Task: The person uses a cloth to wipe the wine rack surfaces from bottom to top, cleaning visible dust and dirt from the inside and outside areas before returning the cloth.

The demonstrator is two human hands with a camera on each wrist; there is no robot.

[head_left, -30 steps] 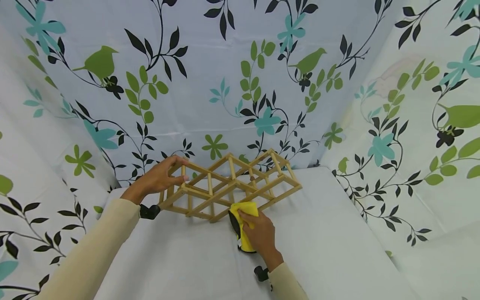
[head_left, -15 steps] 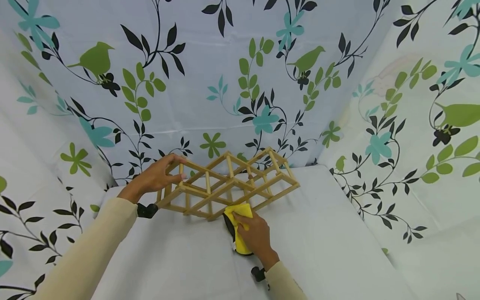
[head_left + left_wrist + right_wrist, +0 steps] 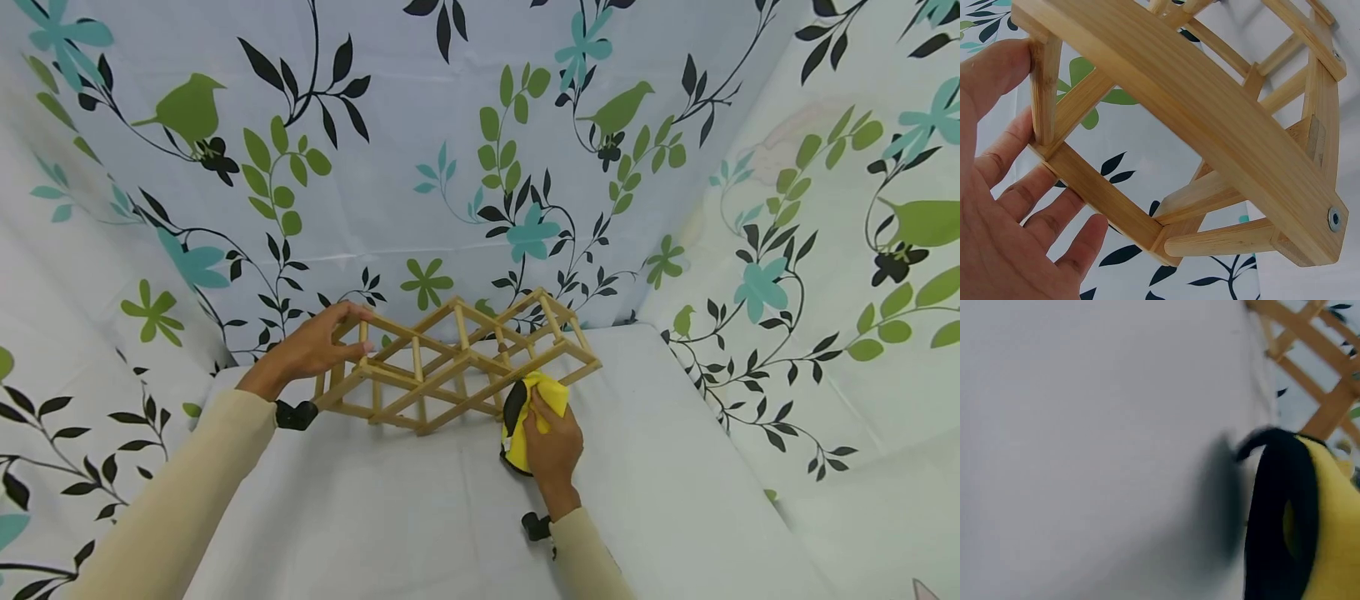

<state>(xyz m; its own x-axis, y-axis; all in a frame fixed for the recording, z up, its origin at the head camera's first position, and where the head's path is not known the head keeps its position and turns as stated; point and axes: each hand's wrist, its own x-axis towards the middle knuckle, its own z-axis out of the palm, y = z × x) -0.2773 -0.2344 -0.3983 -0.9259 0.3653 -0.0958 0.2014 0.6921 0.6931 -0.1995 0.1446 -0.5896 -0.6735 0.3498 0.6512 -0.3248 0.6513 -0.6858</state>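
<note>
A wooden folding wine rack (image 3: 468, 360) of crossed slats and round dowels stands stretched out across the white surface. My left hand (image 3: 318, 343) holds its left end. In the left wrist view, the thumb of that hand (image 3: 1016, 206) presses an end dowel while the fingers reach behind the frame of the rack (image 3: 1191, 106). My right hand (image 3: 555, 442) grips a yellow cloth with black edging (image 3: 517, 448) against the front lower slats, right of the middle. The right wrist view shows the cloth (image 3: 1335, 531) up close, partly blurred, with the right hand hidden.
A white cloth-covered table (image 3: 360, 517) lies under the rack. Patterned curtains with leaves and birds hang behind (image 3: 375, 200) and on both sides. Small black cameras sit on the left wrist (image 3: 296, 415) and right wrist (image 3: 536, 527).
My right hand has moved the yellow cloth to the right and slightly up along the rack's front, after a small shift left. My left hand keeps its hold on the left end.
</note>
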